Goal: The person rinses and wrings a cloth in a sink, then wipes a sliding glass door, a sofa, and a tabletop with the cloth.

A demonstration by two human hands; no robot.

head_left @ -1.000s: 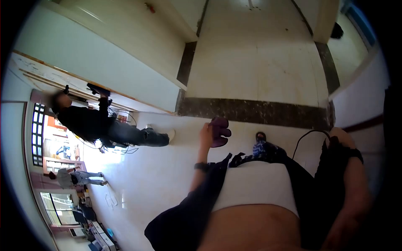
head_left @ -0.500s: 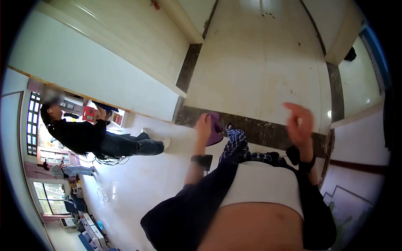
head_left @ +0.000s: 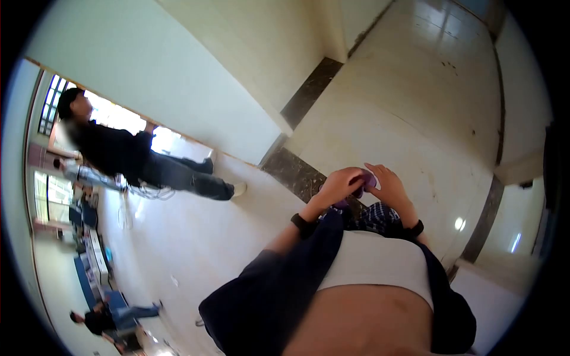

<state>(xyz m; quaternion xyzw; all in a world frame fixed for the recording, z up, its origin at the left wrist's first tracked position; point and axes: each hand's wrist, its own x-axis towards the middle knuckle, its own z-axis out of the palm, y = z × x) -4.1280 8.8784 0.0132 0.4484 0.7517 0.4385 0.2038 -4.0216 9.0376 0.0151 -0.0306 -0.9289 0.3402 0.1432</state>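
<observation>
In front of my waist, both hands meet at a purple item (head_left: 360, 185), whose exact form is mostly hidden by my fingers. My left hand (head_left: 342, 185) is wrapped round it from the left, below a black wristband (head_left: 303, 225). From the right, my right hand (head_left: 389, 188) touches the same item with bent fingers. Patterned dark blue cloth (head_left: 380, 217) shows just under the hands.
A person in black (head_left: 119, 148) stands at the left beside a pale wall (head_left: 178, 77). Farther off are two more people, one at lower left (head_left: 101, 320), and drawers (head_left: 97, 258). A dark floor strip (head_left: 294, 172) crosses ahead.
My right hand has come in from the right to the purple item. My left hand has moved right with it. The view has turned, and another person shows at lower left.
</observation>
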